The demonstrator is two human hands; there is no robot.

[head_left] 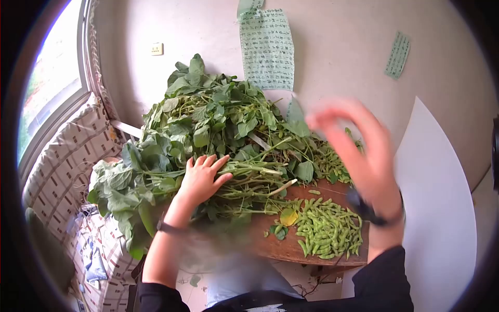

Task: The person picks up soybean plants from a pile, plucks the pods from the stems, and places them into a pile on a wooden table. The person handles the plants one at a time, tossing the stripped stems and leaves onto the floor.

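Green leafy stalks (218,119) heaped on a wooden table (283,250)
Left hand (200,179) lies flat on the heap's near edge, fingers spread, gripping nothing; right hand (358,151) is raised to the right, blurred, fingers loose and empty; loose pods (327,229) lie near right on the table.

Black sleeves (383,281) low in frame, forearms bare; thin dark band (167,227) below left hand (200,180), thicker black strap (367,210) below right hand (356,143).
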